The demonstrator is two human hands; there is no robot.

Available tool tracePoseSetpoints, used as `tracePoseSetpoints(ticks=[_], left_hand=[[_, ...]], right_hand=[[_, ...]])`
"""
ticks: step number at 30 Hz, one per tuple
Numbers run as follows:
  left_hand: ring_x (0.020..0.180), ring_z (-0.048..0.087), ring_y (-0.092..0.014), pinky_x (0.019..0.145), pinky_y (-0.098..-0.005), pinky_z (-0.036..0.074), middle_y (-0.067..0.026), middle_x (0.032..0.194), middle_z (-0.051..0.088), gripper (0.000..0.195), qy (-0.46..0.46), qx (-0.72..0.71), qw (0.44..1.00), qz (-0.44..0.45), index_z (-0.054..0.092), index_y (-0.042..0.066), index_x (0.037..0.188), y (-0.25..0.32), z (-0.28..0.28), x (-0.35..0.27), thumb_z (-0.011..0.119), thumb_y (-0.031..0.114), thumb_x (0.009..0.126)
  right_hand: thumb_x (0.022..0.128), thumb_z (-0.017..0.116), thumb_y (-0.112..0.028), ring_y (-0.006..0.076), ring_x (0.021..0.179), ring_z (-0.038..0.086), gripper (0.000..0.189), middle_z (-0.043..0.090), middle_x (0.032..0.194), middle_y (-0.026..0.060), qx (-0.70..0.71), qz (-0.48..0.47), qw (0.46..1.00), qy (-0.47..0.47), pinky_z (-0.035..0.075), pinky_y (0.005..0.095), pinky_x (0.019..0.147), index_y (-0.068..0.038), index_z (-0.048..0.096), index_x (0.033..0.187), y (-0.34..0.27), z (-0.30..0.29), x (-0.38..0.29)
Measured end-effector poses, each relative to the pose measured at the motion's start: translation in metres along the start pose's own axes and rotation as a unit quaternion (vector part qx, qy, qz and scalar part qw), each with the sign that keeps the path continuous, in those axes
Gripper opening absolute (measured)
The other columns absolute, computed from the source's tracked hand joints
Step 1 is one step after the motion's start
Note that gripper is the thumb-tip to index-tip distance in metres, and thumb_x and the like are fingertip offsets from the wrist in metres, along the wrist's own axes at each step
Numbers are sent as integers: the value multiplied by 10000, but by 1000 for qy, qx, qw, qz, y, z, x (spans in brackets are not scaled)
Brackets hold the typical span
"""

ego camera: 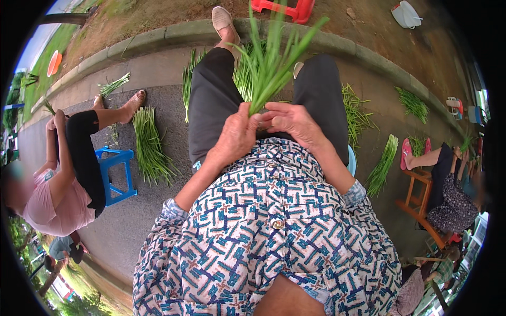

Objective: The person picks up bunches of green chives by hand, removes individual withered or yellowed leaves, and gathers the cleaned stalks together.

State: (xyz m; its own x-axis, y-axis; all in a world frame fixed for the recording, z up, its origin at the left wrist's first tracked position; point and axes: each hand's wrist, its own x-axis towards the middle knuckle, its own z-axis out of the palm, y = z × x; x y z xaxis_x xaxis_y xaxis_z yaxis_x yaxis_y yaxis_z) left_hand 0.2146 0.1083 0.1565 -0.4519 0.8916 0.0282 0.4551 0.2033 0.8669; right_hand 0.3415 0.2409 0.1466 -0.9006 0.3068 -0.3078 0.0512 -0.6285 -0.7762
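My left hand (238,132) grips the lower ends of a small bunch of long green leafy stalks (267,75), which look like garlic chives and fan upward, slightly blurred. Beside it, my right hand (294,123) has bent fingers at the base of the bunch; whether it pinches a stalk cannot be told. On the ground between my legs lies a larger pile of the stalks (246,79), partly hidden by the held bunch. Another bundle (189,85) lies beside my left leg, and loose green pieces (354,114) are scattered beyond my right leg.
A stone curb (182,33) curves across the far side, with a red plastic stool (302,12) behind it. At left, a person in pink sits by a blue stool (118,173) and a chive bundle (150,146). At right are another bundle (383,166), a wooden chair (423,193) and seated people.
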Motion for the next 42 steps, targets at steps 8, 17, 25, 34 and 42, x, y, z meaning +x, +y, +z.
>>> tracePoseSetpoints(ticks=[8, 17, 25, 34, 42], left_hand=[[802, 594, -391, 668, -461, 481, -220, 953, 577, 416, -89, 248, 964, 29, 373, -13, 1172, 7, 20, 5, 551, 70, 805], [858, 572, -377, 729, -471, 451, -216, 945, 572, 284, -84, 222, 971, 20, 421, -3, 1066, 13, 16, 3, 488, -3, 790], [753, 593, -394, 654, -455, 454, -219, 735, 597, 530, -203, 61, 977, -8, 480, -55, 1010, 50, -23, 30, 545, 446, 851], [727, 571, -97, 684, -252, 476, -54, 768, 631, 282, -281, -178, 942, -37, 586, -21, 911, 23, -23, 45, 526, 255, 917], [466, 428, -40, 396, -162, 322, 17, 612, 488, 264, -320, -328, 875, -156, 550, 24, 933, 15, -28, 32, 535, 286, 916]], right_hand=[[822, 655, -156, 195, 730, 569, 206, 571, 709, 38, 236, -47, 960, 142, 474, 356, 774, -20, 580, 958, 11, 1, 39], [855, 613, -186, 131, 533, 450, 154, 452, 596, -8, 306, -117, 927, 181, 442, 326, 573, -52, 557, 905, -1, 5, 39], [881, 579, -209, 87, 491, 375, 152, 389, 571, -37, 289, -162, 943, 32, 403, 288, 566, -63, 560, 917, -19, 19, 33], [904, 547, -218, 149, 569, 499, 216, 493, 634, 27, 223, -226, 948, -15, 469, 336, 620, -25, 563, 1000, -38, 34, 28], [863, 601, -179, 167, 758, 599, 265, 601, 820, 76, 129, -188, 973, 47, 515, 316, 709, 10, 562, 1044, -18, 17, 24]])
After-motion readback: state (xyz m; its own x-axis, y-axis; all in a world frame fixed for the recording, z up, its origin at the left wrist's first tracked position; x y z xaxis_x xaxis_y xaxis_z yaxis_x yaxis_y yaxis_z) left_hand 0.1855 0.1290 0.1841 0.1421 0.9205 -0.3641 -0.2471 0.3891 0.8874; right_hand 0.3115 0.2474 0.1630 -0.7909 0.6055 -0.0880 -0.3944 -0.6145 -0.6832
